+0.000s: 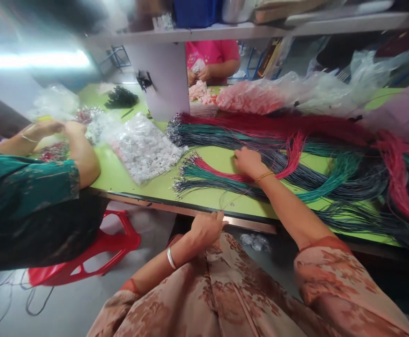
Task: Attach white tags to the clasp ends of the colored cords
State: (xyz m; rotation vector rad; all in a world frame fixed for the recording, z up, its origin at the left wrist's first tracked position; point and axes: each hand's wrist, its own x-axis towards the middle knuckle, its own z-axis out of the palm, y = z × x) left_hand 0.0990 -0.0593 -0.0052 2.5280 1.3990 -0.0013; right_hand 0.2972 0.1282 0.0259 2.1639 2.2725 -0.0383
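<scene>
My left hand is closed in front of the table edge, and thin wires rise from its fingertips. Above the table, my right hand has its fingers curled, beside the short red wire bundle. What lies inside those fingers is hidden. A green wire bundle and a dark wire bundle run alongside the red one, with metal terminals at their left ends. Behind my right hand stretch longer red wires and dark wires.
A plastic bag of white connectors lies left of the wires. A co-worker's arm rests at the left, near a red stool. Bags of pink parts sit behind, under a shelf. Another person works opposite.
</scene>
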